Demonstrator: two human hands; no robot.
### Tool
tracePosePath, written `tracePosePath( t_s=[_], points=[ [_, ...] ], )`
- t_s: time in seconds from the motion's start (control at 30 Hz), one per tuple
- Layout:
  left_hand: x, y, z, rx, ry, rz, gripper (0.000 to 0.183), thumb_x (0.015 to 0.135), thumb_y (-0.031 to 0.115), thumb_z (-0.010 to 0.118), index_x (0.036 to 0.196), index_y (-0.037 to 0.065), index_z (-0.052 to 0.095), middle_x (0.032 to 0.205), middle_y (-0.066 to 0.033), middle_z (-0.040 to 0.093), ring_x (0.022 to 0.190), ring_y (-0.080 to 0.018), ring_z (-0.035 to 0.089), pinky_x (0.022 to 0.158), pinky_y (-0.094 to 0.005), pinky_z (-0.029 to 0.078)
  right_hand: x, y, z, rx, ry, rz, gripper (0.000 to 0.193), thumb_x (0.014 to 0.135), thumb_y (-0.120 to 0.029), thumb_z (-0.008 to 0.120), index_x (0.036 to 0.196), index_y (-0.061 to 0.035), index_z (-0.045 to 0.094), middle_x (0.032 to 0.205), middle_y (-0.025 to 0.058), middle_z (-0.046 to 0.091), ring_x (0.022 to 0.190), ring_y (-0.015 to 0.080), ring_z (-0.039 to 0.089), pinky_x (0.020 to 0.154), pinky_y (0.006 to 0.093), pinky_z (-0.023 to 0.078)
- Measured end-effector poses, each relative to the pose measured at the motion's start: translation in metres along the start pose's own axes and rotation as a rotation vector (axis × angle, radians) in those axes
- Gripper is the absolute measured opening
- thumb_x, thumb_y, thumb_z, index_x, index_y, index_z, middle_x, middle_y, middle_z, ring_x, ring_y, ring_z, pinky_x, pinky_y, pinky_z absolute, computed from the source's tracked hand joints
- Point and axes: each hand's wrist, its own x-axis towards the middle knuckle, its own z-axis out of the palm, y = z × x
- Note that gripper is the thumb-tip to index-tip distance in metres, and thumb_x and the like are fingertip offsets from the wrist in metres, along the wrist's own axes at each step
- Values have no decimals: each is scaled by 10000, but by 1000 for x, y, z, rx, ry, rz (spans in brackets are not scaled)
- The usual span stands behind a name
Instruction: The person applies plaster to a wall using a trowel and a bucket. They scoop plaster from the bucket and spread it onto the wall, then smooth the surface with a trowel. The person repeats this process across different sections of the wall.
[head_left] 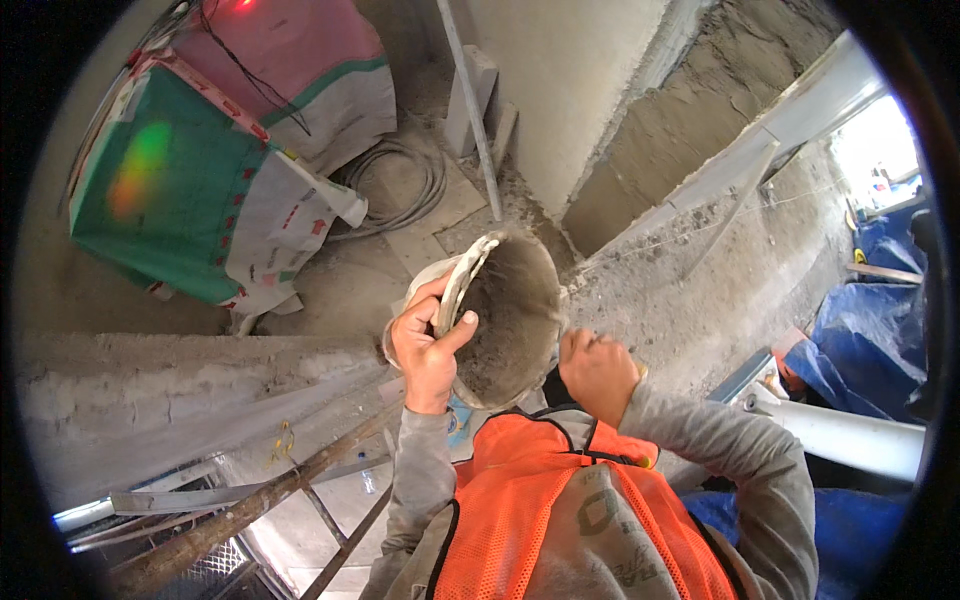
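In front of my chest, a mortar-crusted bucket (515,300) is tilted with its round mouth facing me. Its inside is grey and coated, with dark residue toward the bottom. My left hand (428,345) grips the bucket's left rim, the thumb on the inner side and the fingers behind the pale, ragged edge. At the bucket's right side, my right hand (600,372) is closed in a fist. A small yellowish end shows at the heel of that fist, but the rest of what it holds is hidden.
Green and white sheeting (175,190) drapes something at the left, near a coiled grey hose (400,195). A metal pole (470,100) leans behind the bucket. Wet mortar (700,110) covers the upper right surface. Blue tarpaulin (870,345) and a white pipe (850,435) lie right; rusty poles (270,490) cross lower left.
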Motion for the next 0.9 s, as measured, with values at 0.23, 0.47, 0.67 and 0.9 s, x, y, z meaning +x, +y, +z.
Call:
tracePosePath(
  t_s=[0.23,0.47,0.67,0.9],
  points=[
    [-3,-6,11,-60,-29,11,214,755,-83,783,703,-25,583,1314,-155,705,1073,-146,607,923,-277,439,-33,-2,-33,520,-273,-161,231,922,-174,670,1034,27,695,822,219,717,774,369,759,622,467,608],
    [-11,-7,-1,-177,50,-101,102,789,-58,772,847,-51,687,1284,-91,708,1022,-120,594,909,-265,426,-50,50,-20,1154,-389,-52,258,970,-264,720,1140,-71,707,869,219,721,828,449,705,732,509,559],
    [-11,-9,-1,-185,96,-106,143,781,-37,800,904,-61,733,1296,-78,699,1068,-126,596,955,-276,431,-71,62,0,1046,-254,59,311,958,-319,730,1182,-106,698,971,220,735,941,433,711,782,516,565],
    [-4,-14,-12,-89,155,-106,147,696,-53,782,761,-27,654,1260,-120,706,973,-130,582,856,-291,433,-56,108,-53,687,-154,151,374,903,-225,712,1198,-136,501,784,181,686,810,462,699,714,571,546]
  ],
)
